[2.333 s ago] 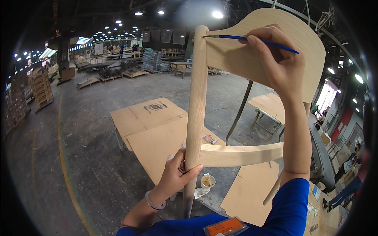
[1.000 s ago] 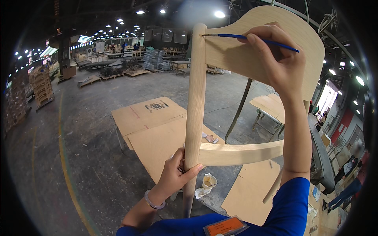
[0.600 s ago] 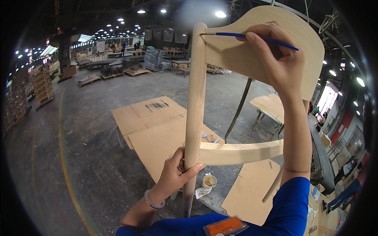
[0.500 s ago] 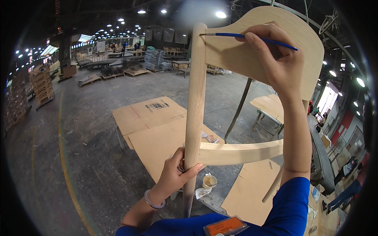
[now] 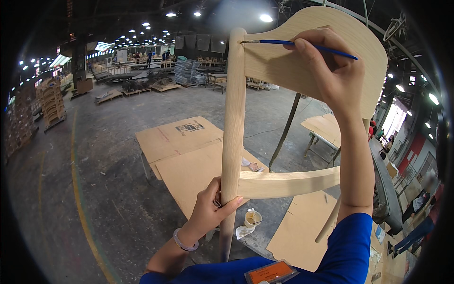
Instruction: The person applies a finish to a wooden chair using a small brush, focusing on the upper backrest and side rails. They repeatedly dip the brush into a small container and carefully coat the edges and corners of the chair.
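A pale wooden chair frame [image 5: 233, 118] stands before me, its round post upright. My left hand [image 5: 213, 203] wraps round the lower part of that post, where a curved crossrail [image 5: 288, 183] joins it. In my right hand [image 5: 331, 66], held high in front of the broad curved backrest [image 5: 279, 66], is a thin blue paintbrush [image 5: 274, 42]. Its tip points left and meets the post near the top, at the joint with the backrest. Below my left hand's level, a white cup [image 5: 252, 218] of brownish liquid with a stick in it stands beside a crumpled tissue.
Cardboard sheets cover a low table [image 5: 189, 137] ahead and another table [image 5: 324, 128] to the right. A dark metal rod [image 5: 286, 130] slants behind the chair. Stacked wooden parts [image 5: 49, 104] stand at far left. People [image 5: 421, 217] are at the right edge.
The chair post and backrest have shifted very slightly left in view. The brush tip stays at the joint, and both hands keep their holds.
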Available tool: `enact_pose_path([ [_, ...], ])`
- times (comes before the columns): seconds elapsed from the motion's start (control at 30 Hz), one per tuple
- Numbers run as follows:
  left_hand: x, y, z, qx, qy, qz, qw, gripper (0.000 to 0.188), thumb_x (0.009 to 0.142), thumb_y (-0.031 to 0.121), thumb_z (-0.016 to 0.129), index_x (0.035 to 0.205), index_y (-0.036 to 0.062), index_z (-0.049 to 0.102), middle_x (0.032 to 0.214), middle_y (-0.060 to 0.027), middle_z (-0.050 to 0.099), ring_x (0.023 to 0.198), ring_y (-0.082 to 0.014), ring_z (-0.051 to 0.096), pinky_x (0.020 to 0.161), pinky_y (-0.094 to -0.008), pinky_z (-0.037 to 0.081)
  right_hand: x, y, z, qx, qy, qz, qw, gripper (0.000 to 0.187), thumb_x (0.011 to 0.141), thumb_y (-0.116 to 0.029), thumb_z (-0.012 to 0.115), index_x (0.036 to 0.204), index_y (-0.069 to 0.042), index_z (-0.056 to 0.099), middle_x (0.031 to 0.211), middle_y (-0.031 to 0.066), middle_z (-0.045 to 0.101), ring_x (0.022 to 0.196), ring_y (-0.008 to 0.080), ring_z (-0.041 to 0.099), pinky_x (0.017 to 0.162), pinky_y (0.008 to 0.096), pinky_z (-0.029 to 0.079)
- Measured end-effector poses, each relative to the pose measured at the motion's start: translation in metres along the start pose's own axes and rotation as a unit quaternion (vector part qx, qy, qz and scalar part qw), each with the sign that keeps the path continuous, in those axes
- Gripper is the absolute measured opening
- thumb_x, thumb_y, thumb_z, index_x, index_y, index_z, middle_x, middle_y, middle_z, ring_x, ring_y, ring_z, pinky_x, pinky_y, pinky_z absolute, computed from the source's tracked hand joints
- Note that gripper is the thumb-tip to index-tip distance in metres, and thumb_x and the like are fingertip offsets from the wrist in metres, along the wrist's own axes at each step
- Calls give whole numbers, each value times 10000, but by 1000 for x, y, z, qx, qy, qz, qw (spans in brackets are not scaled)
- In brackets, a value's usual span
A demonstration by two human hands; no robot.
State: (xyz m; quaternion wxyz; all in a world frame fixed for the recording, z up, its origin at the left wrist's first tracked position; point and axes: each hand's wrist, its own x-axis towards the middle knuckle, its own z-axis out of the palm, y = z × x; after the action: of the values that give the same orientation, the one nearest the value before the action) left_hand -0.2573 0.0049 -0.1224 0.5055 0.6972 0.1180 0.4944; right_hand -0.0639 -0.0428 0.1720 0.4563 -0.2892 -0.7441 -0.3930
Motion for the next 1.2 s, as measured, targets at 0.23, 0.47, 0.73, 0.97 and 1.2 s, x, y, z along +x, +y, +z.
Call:
enact_pose_path([
  [0.23,-1,-1,-4,3,-2,-5,1000,392,945,109,749,1247,-22,535,953,-72,720,810,-73,695,686,-218,536,2,1,5,-11,3,-17,1000,144,941,-145,740,969,-8,776,907,67,756,830,153,720,796,274,551],
  [0.47,-1,-2,-8,-1,0,2,1000,389,949,90,738,1254,-32,529,978,-98,736,858,-103,731,715,-227,561,5,-2,11,-3,10,-8,1000,141,935,-138,741,965,-5,779,908,72,755,828,157,716,787,281,553],
  [0.73,-3,-7,-9,3,12,15,1000,460,953,179,769,1280,-52,544,959,-125,725,788,-114,714,668,-252,575,5,-2,18,12,12,-13,1000,137,927,-119,746,969,8,772,930,82,756,838,163,718,805,286,557],
  [0.97,-2,-8,-10,1,18,24,1000,459,951,179,773,1276,-53,546,945,-116,720,761,-105,702,641,-248,566,6,1,19,11,19,-8,1000,136,930,-139,741,960,-11,778,906,77,759,828,173,723,783,289,556],
  [1.2,-4,-6,-13,4,6,-8,1000,412,949,107,742,1270,-36,526,1005,-91,722,862,-85,703,737,-225,552,6,1,17,-14,5,-24,1000,132,934,-139,738,948,-15,780,900,74,758,820,172,722,785,288,556],
])
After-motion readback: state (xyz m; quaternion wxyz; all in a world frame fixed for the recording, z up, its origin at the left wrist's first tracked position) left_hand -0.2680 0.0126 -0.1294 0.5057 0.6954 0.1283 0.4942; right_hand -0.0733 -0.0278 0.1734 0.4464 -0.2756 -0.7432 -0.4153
